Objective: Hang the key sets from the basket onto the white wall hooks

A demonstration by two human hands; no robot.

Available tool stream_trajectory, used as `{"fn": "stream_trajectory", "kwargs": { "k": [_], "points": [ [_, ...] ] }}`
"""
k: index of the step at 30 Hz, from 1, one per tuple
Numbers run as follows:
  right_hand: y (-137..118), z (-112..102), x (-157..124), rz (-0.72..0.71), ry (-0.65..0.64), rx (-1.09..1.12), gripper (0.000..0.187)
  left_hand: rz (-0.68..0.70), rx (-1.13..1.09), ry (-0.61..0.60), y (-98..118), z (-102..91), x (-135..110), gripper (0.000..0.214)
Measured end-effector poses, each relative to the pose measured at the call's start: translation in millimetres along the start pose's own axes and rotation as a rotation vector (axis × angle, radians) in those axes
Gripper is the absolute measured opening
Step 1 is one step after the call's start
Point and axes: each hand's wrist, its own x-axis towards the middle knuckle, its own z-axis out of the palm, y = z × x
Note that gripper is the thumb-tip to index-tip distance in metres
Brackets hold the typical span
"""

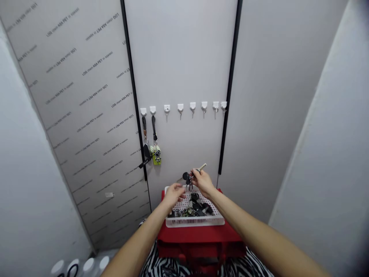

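My right hand [202,181] is closed on a bunch of keys [187,178] with black heads, held up over the far side of a white plastic basket [196,222]. A pale, flat strip sticks out above the fingers of that hand. Beside it, my left hand [173,194] hovers over the basket's left side, fingers apart and curved, with nothing visible in them. Inside the basket lies a heap of keys and key fobs [198,207], dark and metallic. Small details of the held bunch are too fine to make out.
The basket rests on a red bag [198,235] on my lap. Ahead, a row of white hooks [180,107] runs across the wall panel. Two key sets with straps [155,152] hang from the leftmost hooks. White-capped bottles [88,264] stand at the lower left.
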Motion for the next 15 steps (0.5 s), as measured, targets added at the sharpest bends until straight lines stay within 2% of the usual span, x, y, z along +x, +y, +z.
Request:
{"fn": "stream_trajectory", "kwargs": {
  "k": [3, 6, 10, 15],
  "points": [
    [9, 5, -1, -0.03, 0.005, -0.004, 0.016, -0.038, -0.147, -0.221, -4, 9.1, -2, 0.03],
    [15, 9, -3, -0.03, -0.006, -0.026, 0.019, -0.035, -0.239, -0.266, -8, 13.9, -2, 0.03],
    [17, 8, -6, -0.052, -0.035, -0.056, 0.016, 0.002, -0.17, -0.179, -10, 7.1, 1, 0.028],
    [22, -9, -3, -0.04, 0.009, -0.186, 0.016, 0.086, 0.106, 0.027, -2, -14.0, 7, 0.026]
  ]
}}
